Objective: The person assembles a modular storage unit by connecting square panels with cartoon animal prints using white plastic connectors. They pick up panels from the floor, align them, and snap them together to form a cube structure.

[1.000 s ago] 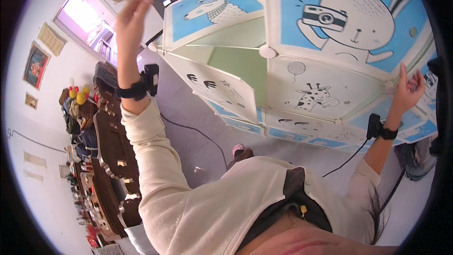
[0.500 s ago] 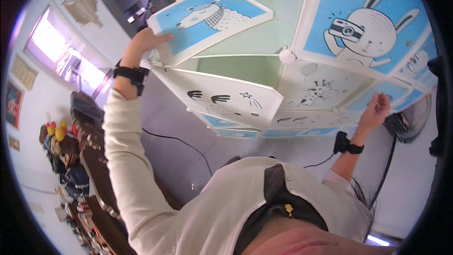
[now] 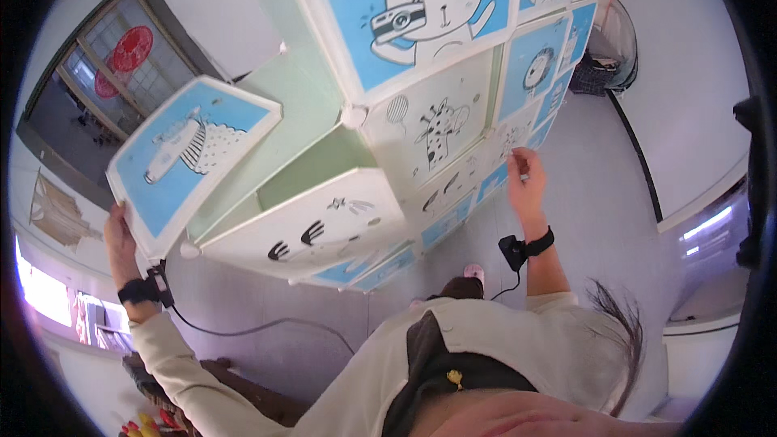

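A storage cabinet (image 3: 354, 115) of pale green panels with white-framed doors stands before me. Its upper door (image 3: 167, 193), blue with a llama drawing, is swung out to the left. At that door's outer lower corner, my left hand (image 3: 120, 235) is closed round the edge, its fingers partly hidden. Just below, a white door (image 3: 324, 222) with closed-eye lashes and a star stands ajar, showing the green inside of a compartment (image 3: 324, 166). My right hand (image 3: 528, 186) hovers in front of the lower right doors, fingers loosely curled and apart, nothing visible in it.
A blue rabbit door (image 3: 437, 24) and a giraffe door (image 3: 437, 129) sit closed beside the open ones. Black wrist straps trail a cable (image 3: 259, 324) past my left side. A dark bag (image 3: 595, 73) rests by the right wall. Brown furniture (image 3: 251, 392) is at lower left.
My view has turned, so the cabinet appears rotated and farther left. My left hand still holds the llama door, now lower at its corner. My right hand has shifted along the cabinet front.
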{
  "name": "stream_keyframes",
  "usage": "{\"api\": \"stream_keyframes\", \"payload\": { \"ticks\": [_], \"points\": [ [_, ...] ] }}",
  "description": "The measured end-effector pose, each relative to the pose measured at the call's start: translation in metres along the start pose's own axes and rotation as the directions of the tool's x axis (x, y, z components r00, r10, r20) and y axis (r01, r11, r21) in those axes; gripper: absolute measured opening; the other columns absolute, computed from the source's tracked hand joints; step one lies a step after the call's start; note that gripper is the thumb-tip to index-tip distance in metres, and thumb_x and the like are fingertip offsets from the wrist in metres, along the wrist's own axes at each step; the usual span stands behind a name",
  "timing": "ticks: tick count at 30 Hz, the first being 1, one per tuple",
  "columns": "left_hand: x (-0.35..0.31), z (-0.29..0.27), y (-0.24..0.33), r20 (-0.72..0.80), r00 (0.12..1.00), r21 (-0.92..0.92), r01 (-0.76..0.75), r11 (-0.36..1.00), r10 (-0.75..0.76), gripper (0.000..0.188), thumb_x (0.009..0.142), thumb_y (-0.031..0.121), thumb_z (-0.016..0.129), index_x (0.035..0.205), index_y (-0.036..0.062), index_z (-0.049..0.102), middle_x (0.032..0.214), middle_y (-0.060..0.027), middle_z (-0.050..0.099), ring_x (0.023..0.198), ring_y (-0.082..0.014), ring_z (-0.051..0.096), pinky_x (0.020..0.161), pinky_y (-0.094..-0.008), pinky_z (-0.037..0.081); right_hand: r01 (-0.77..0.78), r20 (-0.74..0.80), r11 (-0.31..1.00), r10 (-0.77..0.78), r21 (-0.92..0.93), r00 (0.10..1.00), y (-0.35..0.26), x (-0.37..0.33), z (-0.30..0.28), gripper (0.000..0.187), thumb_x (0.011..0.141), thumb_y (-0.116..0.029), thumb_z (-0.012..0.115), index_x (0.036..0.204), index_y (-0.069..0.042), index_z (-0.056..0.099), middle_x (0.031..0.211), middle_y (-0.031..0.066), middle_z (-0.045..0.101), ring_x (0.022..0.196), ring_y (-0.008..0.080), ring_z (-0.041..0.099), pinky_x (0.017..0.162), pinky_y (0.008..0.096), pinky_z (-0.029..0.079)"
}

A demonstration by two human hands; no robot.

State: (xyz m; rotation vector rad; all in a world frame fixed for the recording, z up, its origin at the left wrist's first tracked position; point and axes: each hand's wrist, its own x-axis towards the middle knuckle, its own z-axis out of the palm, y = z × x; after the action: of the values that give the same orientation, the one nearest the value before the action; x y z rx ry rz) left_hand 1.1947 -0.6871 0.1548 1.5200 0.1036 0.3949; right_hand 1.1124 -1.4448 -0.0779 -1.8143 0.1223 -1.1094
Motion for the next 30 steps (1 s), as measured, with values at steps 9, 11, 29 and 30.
{"api": "stream_keyframes", "payload": {
  "ticks": [9, 11, 29, 30],
  "points": [
    [0.039, 0.031, -0.020, 0.042, 0.991, 0.217, 0.118, 0.969, -0.130, 0.024, 0.095, 0.014, 0.051, 0.111, -0.0029, 0.055, 0.099, -0.0121, 0.063, 0.089, -0.0219, 0.061, 0.083, -0.0322, 0.051, -0.092, 0.125, 0.996, 0.093, -0.012, 0.988, -0.006, -0.036, 0.001, 0.016, 0.090, -0.012, 0.062, 0.103, -0.004, 0.061, 0.082, 0.0016, 0.062, 0.070, 0.0083, 0.055, 0.062, 0.0243, 0.046],
    [0.058, 0.066, -0.041, 0.044, 0.977, 0.170, 0.199, 0.965, -0.209, 0.025, 0.095, 0.016, 0.052, 0.111, -0.0027, 0.055, 0.100, -0.0124, 0.063, 0.088, -0.0216, 0.061, 0.080, -0.0319, 0.051, -0.123, 0.162, 0.990, 0.132, -0.063, 0.978, -0.011, -0.045, 0.004, 0.016, 0.090, -0.012, 0.062, 0.104, -0.004, 0.061, 0.082, 0.0019, 0.063, 0.071, 0.0084, 0.056, 0.063, 0.0239, 0.046],
    [-0.111, 0.201, -0.001, 0.731, 0.649, 0.681, -0.715, 0.158, -0.212, 0.061, 0.093, 0.046, 0.051, 0.144, 0.0161, 0.037, 0.147, -0.0228, 0.030, 0.136, -0.0380, 0.030, 0.110, -0.0412, 0.026, -0.167, 0.365, 0.953, 0.253, -0.251, 0.896, -0.017, -0.115, -0.001, 0.014, 0.087, -0.013, 0.063, 0.099, -0.007, 0.063, 0.084, 0.0087, 0.066, 0.070, 0.0186, 0.065, 0.060, 0.0289, 0.050],
    [-0.111, 0.204, -0.003, 0.697, 0.692, 0.717, -0.680, 0.154, -0.190, 0.060, 0.094, 0.046, 0.051, 0.144, 0.0163, 0.037, 0.148, -0.0223, 0.030, 0.136, -0.0378, 0.030, 0.110, -0.0411, 0.027, -0.177, 0.397, 0.956, 0.260, -0.233, 0.880, -0.021, -0.118, 0.004, 0.013, 0.087, -0.014, 0.063, 0.099, -0.007, 0.063, 0.084, 0.0091, 0.066, 0.070, 0.0200, 0.065, 0.060, 0.0296, 0.051]
  ]
}}
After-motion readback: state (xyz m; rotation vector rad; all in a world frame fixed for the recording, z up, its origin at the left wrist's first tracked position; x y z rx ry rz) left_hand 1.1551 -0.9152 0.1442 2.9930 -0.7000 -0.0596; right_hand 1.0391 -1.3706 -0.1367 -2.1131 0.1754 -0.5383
